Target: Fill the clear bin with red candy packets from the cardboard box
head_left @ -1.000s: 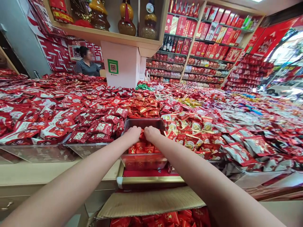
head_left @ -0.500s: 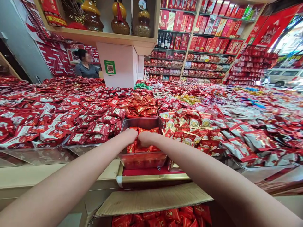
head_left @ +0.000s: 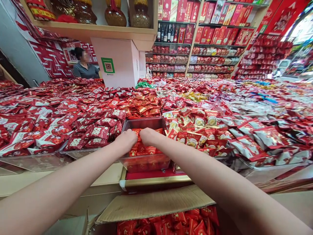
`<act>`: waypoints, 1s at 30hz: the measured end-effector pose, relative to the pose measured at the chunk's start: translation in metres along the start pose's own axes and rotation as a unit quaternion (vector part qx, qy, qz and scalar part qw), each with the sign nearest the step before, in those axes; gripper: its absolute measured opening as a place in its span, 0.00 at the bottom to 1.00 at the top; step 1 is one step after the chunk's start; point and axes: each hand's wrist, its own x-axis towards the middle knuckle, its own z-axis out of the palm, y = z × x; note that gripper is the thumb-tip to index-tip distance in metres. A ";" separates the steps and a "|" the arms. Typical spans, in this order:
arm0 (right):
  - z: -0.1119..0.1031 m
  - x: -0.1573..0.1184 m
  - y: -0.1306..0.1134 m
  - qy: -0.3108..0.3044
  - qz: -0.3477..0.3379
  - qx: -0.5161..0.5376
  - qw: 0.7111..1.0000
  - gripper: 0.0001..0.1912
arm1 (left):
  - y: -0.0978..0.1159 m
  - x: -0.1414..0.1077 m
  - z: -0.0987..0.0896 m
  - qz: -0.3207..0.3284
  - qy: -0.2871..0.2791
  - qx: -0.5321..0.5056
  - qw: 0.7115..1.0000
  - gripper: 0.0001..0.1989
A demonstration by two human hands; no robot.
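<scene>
A clear plastic bin in the middle of the display holds small red snack packets laid side by side. Both my hands are over it. My left hand is at the bin's left side, its fingers curled down and mostly hidden. Just to its right, my right hand bends down at the wrist, knuckles up, with its fingertips out of sight among the packets. Whatever either hand grips is covered. Below the bin stands an open cardboard box with more red packets inside.
Heaped bins of maroon packets flank the bin on the left, durian packets on the right. Behind are a white pillar with a QR code and a person. A gold-edged ledge runs in front.
My hands have shifted slightly left and drawn a little apart, showing more of the red packets between them. The whole view has moved a little with my head.
</scene>
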 end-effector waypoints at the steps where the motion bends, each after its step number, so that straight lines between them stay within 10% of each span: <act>1: 0.001 0.001 0.001 0.013 0.010 0.004 1.000 0.17 | 0.001 0.001 0.000 -0.002 0.001 0.008 1.000 0.07; 17: 0.004 0.027 0.019 0.061 0.057 0.023 0.996 0.14 | 0.005 -0.062 -0.019 0.101 0.051 -0.182 0.977 0.16; 24: 0.011 0.045 0.019 0.014 0.008 -0.038 0.999 0.10 | 0.035 -0.088 0.032 0.072 0.307 -0.159 0.936 0.13; 30: -0.003 0.036 0.008 0.005 -0.016 -0.086 0.996 0.11 | 0.046 -0.115 0.041 0.099 0.382 -0.256 0.883 0.14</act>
